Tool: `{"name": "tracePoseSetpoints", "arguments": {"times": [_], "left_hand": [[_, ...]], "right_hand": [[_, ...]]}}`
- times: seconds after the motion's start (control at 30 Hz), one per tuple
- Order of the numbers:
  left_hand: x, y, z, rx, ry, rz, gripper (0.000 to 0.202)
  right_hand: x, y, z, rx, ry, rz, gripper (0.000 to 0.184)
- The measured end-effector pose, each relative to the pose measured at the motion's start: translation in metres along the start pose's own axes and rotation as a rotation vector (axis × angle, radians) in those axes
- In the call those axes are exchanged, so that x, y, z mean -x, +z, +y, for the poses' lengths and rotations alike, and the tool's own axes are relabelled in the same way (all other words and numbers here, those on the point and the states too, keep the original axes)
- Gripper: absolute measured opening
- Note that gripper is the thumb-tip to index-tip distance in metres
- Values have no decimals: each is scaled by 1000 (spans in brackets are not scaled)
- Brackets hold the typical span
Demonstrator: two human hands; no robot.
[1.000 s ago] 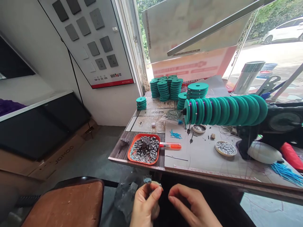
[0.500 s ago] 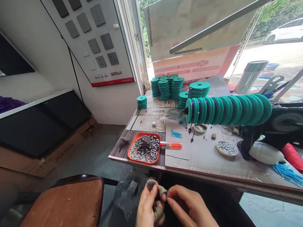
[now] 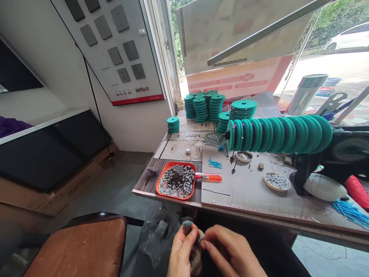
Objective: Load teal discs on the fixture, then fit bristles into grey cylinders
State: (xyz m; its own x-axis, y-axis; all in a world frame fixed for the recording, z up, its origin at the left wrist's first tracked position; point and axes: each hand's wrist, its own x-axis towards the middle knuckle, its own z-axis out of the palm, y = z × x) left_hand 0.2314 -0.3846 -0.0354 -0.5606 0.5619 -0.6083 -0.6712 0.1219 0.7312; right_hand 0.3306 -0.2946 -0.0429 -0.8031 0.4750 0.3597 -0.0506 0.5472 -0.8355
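Observation:
My left hand (image 3: 181,252) is closed around a small bundle of thin grey-blue pieces (image 3: 187,221), whose ends fan out above thumb and forefinger. Tan, cloth-like material (image 3: 196,258) lies against that hand and hangs below the fingers. At the right edge of this material, thumb and forefinger of my right hand (image 3: 227,246) come together in a pinch; whatever is between them is too small to tell. Both hands are in front of the table edge, below an orange tray (image 3: 158,187) of dark metal cylinders (image 3: 186,176) and tiny shiny pieces.
A red-orange pen (image 3: 211,177) lies beside the tray. On the right, a row of green discs (image 3: 276,134) sits on a horizontal shaft, with stacked green spools (image 3: 200,109) behind. Small dishes hold dark pieces (image 3: 244,156) and pale pieces (image 3: 276,181). A brown chair (image 3: 77,248) stands left.
My left hand has turned slightly and shifted right, so the bundle's fanned ends show more. My right hand remains close beside it, still pinched.

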Motion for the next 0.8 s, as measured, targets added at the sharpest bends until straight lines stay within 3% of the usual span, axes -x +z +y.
{"name": "tracePoseSetpoints", "arguments": {"times": [0.27, 0.47, 0.6, 0.8], "left_hand": [[3, 3, 1, -30, -62, 34, 57], [3, 3, 4, -130, -37, -22, 60], [3, 4, 9, -203, -94, -99, 64], [5, 6, 11, -206, -114, -108, 63]], "right_hand": [[-6, -1, -3, 207, -184, 205, 16], [-4, -4, -3, 255, -228, 242, 14], [-5, -5, -7, 242, -289, 242, 19], [-5, -2, -9, 227, -310, 233, 25]]}}
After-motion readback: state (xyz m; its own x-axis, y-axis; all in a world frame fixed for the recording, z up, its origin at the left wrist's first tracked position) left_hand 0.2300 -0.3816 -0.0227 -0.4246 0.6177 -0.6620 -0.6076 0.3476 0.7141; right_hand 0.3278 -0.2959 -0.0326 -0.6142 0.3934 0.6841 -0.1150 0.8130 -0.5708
